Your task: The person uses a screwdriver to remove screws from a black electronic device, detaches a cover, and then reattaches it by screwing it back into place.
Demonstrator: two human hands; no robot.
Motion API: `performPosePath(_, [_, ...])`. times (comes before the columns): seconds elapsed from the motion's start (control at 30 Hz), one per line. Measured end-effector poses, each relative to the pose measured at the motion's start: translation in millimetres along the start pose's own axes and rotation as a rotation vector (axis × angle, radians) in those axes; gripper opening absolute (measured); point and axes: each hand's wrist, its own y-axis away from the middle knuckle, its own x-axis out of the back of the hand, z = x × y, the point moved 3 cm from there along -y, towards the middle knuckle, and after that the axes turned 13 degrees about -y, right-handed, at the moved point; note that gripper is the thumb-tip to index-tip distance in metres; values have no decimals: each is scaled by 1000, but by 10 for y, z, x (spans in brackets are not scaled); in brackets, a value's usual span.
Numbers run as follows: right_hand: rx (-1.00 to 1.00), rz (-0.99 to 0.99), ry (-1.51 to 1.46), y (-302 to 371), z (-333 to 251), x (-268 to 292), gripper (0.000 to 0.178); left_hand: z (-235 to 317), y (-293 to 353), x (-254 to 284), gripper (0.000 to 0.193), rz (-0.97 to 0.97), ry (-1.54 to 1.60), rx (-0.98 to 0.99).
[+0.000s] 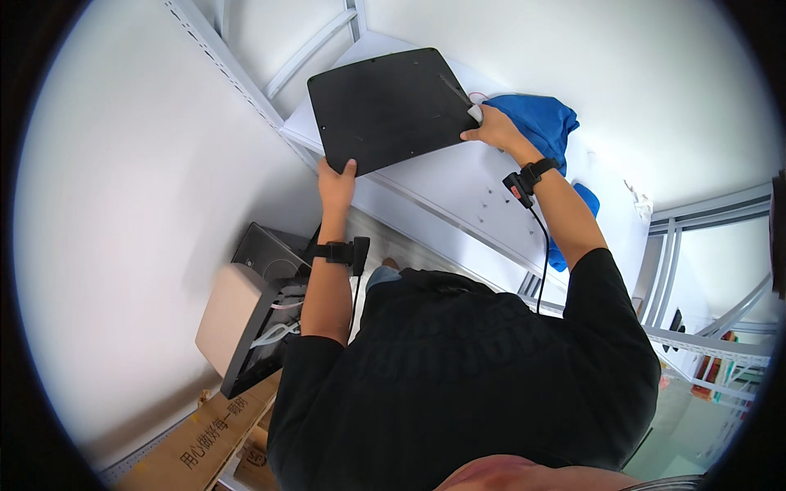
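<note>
Panel (389, 110), black and flat, already in hand — left hand (336, 184) grasping its near-left corner, right hand (498, 129) its near-right — above the white counter (446, 184), not yet released.

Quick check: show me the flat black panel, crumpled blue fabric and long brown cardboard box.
Flat black panel (391, 112): head view, middle of its broad face.
Crumpled blue fabric (542, 121): head view, its upper part.
Long brown cardboard box (201, 436): head view, its printed face.

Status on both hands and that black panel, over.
Left hand gripping near-left corner, right hand at right edge. Black panel over white shelf. Blue fabric beside right hand.
</note>
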Motion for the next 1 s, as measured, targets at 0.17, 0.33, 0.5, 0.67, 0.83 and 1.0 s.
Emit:
performPosePath(0.17, [-31, -38, 81, -151, 109, -107, 90, -29, -89, -100, 70, -71, -45, -13])
performPosePath(0.33, [-66, -36, 34, -208, 174, -116, 90, 15, -129, -132, 76, -129, -9, -108])
performPosePath(0.5, [-22, -45, 75, -240, 241, -136, 83, -7, -201, -185, 81, -126, -125, -157])
performPosePath(0.67, [-10, 27, 127, -240, 284, -207, 71, -60, -184, -218, 90, -34, -274, -91])
performPosePath(0.83, [-81, 128, 145, -99, 240, -213, 57, -94, -219, -276, 91, -15, -336, -75])
performPosePath(1.0, [-121, 155, -7, 167, 51, -80, 49, -41, -168, -276, 91, 28, -326, -76])
